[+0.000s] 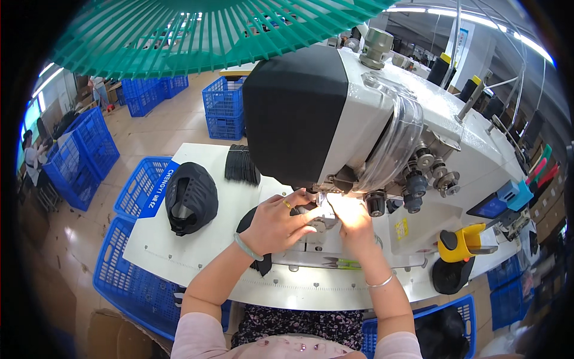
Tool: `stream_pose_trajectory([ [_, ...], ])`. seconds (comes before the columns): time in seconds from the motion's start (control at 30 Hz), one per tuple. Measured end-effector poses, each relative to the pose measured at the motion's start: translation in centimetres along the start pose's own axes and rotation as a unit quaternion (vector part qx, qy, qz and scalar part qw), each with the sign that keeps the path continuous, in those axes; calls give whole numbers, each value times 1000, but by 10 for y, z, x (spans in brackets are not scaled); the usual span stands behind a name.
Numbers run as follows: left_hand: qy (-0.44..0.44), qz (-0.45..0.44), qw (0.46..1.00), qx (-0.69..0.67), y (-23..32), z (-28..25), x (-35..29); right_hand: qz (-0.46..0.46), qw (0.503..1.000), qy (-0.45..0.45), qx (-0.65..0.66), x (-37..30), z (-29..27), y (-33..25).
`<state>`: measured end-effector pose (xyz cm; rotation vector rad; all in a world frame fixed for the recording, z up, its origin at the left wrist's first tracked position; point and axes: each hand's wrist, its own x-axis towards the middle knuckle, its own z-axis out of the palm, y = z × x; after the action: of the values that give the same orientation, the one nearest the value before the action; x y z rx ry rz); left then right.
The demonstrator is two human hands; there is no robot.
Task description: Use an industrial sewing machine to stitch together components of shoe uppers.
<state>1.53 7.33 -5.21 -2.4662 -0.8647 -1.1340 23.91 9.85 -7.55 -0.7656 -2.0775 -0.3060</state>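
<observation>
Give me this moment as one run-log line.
left hand: by sewing machine head | right hand: same spot, brightly lit | grip: cannot tell, either hand | black cap: on white table, left of hands

A pale pink top point(299, 350) with shiny studs point(302, 346), dark floral bottoms point(299, 320), left hand point(276, 224) with gold ring point(287, 204) and pale green bangle point(244, 247), right hand point(354, 226) with thin silver bangle point(381, 283).

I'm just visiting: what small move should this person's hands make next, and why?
Perhaps ease the left hand slightly back from the sewing machine's working point: it sits right up against that brightly lit spot, close to the right hand, and glare hides whatever lies between them.
</observation>
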Motion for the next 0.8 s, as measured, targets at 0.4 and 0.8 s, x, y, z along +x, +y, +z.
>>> stream_pose_trajectory([
  [0.4,65,-258,931,-249,-24,14,1,-33,997,-44,-54,-5,-3,12],
  [0.8,396,-231,838,-295,-107,25,37,230,938,-96,-239,3,0,17],
])
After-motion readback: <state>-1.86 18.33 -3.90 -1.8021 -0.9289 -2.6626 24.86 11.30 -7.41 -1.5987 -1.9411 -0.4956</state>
